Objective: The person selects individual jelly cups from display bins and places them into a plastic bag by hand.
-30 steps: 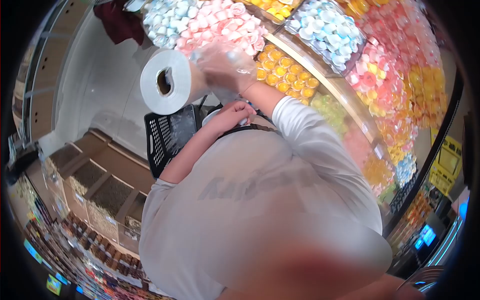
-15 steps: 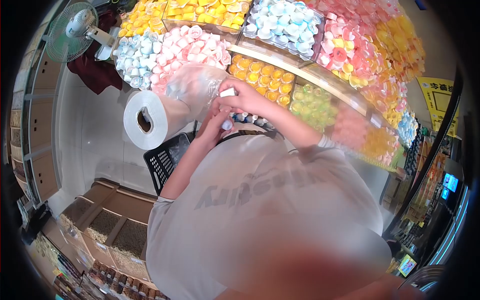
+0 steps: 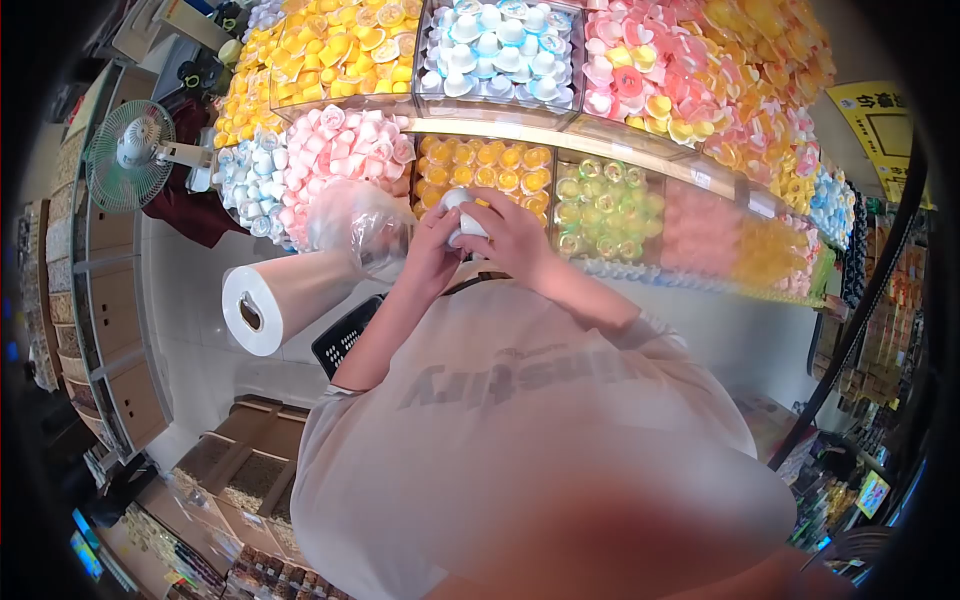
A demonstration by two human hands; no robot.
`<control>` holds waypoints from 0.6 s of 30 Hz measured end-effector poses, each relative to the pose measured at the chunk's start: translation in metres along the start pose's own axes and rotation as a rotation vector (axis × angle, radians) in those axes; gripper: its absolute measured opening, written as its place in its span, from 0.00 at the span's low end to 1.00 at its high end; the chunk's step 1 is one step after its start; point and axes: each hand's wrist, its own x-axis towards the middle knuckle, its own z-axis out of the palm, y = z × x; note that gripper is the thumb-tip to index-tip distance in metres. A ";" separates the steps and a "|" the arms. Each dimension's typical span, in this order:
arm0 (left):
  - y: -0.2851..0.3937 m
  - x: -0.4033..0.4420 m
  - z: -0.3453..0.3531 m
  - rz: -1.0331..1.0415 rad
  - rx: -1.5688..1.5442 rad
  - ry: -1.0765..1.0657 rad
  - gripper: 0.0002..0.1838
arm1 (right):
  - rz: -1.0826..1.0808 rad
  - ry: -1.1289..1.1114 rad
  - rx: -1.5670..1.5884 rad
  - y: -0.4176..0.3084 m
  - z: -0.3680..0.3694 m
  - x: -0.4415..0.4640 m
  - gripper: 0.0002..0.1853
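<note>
Close together in front of my chest, both my hands are closed around small white cups, probably jelly cups. My left hand (image 3: 432,247) grips from the left, and my right hand (image 3: 512,238) curls over from the right. One white jelly cup (image 3: 456,198) shows at the top, with more white just below it between the fingers. Which hand bears which cup is partly hidden. Just left of my hands, a clear plastic bag (image 3: 380,243) trails from a large bag roll (image 3: 305,290). Orange jelly cups (image 3: 487,165) lie in a compartment right beyond my fingers.
Tiered bins hold yellow cups (image 3: 345,50), blue-white cups (image 3: 500,50), pink cups (image 3: 345,150) and green cups (image 3: 608,205). A fan (image 3: 135,150) stands at left. A black basket (image 3: 345,335) is beside my left forearm. Wooden bins (image 3: 240,455) are lower left.
The view has shifted, so the display and bag roll sit lower. My hands have come together, and the white cups now show between both sets of fingers.
</note>
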 end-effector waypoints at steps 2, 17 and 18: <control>-0.004 0.010 0.011 0.014 -0.013 0.049 0.17 | 0.018 -0.002 -0.009 0.003 -0.011 0.000 0.25; -0.009 0.028 0.016 0.083 -0.066 0.068 0.16 | 0.210 0.542 0.115 0.155 -0.125 0.116 0.19; -0.010 0.027 0.016 0.077 -0.067 0.087 0.16 | 0.215 0.568 0.163 0.165 -0.126 0.129 0.19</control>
